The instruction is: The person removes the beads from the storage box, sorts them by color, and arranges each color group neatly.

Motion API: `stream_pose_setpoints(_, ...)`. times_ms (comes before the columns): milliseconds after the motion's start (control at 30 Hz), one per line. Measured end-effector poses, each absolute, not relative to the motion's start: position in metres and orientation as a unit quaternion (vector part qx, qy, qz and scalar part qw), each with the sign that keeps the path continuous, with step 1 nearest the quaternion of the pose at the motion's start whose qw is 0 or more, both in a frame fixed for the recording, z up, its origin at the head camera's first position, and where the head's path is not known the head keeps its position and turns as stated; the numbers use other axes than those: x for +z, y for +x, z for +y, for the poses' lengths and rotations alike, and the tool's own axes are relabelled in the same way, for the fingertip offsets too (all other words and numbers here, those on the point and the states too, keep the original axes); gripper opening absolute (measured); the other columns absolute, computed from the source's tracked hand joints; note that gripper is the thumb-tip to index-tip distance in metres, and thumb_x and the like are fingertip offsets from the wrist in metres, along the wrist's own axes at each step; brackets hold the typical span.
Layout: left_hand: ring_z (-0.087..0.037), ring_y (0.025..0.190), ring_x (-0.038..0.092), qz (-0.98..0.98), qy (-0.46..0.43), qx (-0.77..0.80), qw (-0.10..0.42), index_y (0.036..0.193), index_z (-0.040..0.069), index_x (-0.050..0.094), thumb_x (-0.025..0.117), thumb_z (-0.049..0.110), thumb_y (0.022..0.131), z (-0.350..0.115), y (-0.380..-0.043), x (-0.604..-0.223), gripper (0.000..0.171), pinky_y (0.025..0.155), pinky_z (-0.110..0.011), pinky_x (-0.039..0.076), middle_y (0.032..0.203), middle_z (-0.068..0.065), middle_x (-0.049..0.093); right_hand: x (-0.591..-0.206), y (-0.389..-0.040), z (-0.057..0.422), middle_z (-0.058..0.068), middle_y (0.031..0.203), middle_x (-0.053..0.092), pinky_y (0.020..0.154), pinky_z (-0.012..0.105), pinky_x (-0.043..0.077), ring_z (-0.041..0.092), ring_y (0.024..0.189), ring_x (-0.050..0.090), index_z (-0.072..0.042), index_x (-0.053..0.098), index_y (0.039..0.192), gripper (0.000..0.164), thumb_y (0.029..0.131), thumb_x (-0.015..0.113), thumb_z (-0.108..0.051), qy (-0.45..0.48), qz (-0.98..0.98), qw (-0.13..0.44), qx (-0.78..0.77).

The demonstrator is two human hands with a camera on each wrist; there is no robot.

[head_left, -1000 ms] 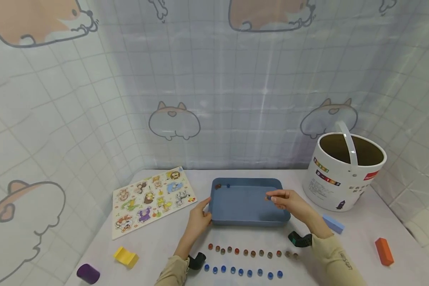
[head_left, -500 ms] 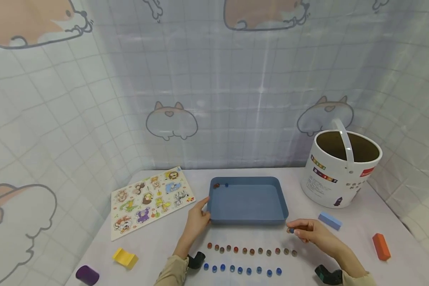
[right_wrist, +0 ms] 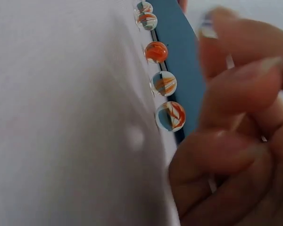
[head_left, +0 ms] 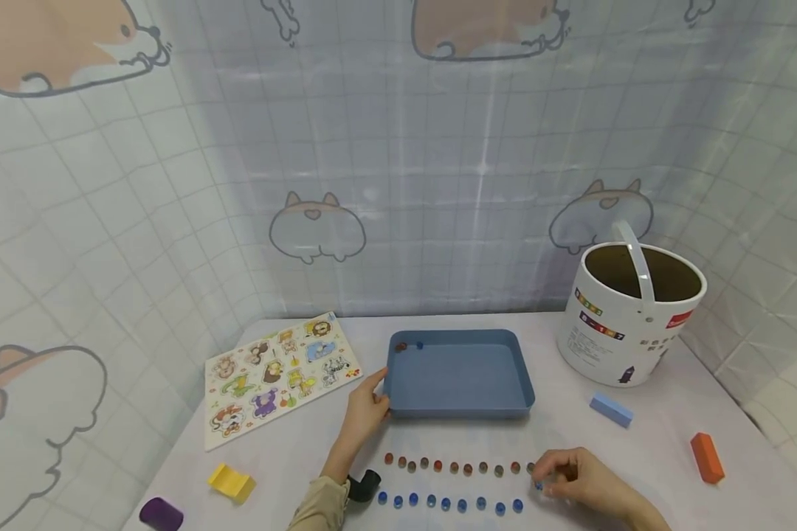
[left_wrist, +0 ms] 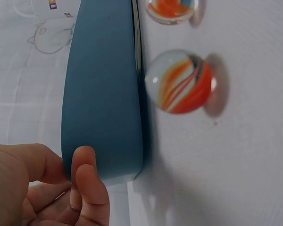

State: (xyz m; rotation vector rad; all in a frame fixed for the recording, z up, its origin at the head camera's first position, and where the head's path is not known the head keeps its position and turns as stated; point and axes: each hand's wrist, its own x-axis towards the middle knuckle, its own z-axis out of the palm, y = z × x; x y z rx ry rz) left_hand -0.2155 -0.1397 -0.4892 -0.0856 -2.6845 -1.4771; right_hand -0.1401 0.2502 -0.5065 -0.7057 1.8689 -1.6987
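Observation:
My left hand (head_left: 364, 411) grips the left front corner of a shallow blue tray (head_left: 461, 377), with fingers and thumb at its wall (left_wrist: 101, 94) in the left wrist view. Inside, at the far left, lie a brownish marble (head_left: 401, 346) and a blue marble (head_left: 420, 345). My right hand (head_left: 581, 479) pinches another blue marble (head_left: 538, 486) between thumb and forefinger, low over the table at the rows' right end. Several orange-swirled marbles (head_left: 468, 469) form a row before the tray. Nearer me runs a row of blue marbles (head_left: 462, 506).
A white bucket (head_left: 618, 339) with a raised handle stands back right. Near it lie a light blue block (head_left: 611, 409) and an orange block (head_left: 707, 458). An animal puzzle board (head_left: 279, 377), a yellow block (head_left: 232, 483) and a purple cylinder (head_left: 161, 514) are on the left.
My right hand has moved from above the tray toward me, down to the right end of the marble rows, still pinching the blue marble. My left hand stays on the tray.

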Motion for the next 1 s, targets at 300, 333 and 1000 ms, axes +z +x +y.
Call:
stream_pose_setpoints(300, -0.007, 0.046, 0.050, -0.872, -0.029, -0.487, 0.037, 0.141, 0.000, 0.048, 0.052, -0.005, 0.083, -0.140, -0.215, -0.490, 0.058, 0.043, -0.017, 0.038, 0.052, 0.001, 0.053, -0.509, -0.137, 0.241, 0.003, 0.089, 0.071, 0.053, 0.021, 0.041, -0.005, 0.068, 0.048, -0.004, 0.072, 0.091, 0.012, 0.081, 0.071, -0.010, -0.311, 0.736, 0.227, -0.557)
stream_pose_setpoints(333, -0.007, 0.046, 0.050, -0.872, -0.030, -0.488, 0.038, 0.141, 0.000, 0.048, 0.052, -0.005, 0.083, -0.140, -0.215, -0.490, 0.058, 0.043, -0.016, 0.038, 0.052, 0.001, 0.053, -0.508, -0.137, 0.241, 0.002, 0.089, 0.071, 0.054, 0.022, 0.041, -0.004, 0.070, 0.049, -0.004, 0.072, 0.091, 0.012, 0.080, 0.071, -0.009, -0.309, 0.737, 0.231, -0.555)
stream_pose_setpoints(1000, -0.008, 0.046, 0.050, -0.873, -0.030, -0.485, 0.036, 0.141, 0.000, 0.047, 0.052, -0.005, 0.083, -0.139, -0.216, -0.490, 0.058, 0.043, -0.017, 0.038, 0.053, 0.001, 0.054, -0.452, -0.181, 0.246, -0.012, 0.093, 0.066, 0.052, 0.028, 0.034, 0.011, 0.063, 0.042, 0.007, 0.066, 0.106, 0.021, 0.089, 0.062, -0.004, -0.277, 0.766, 0.144, -0.561)
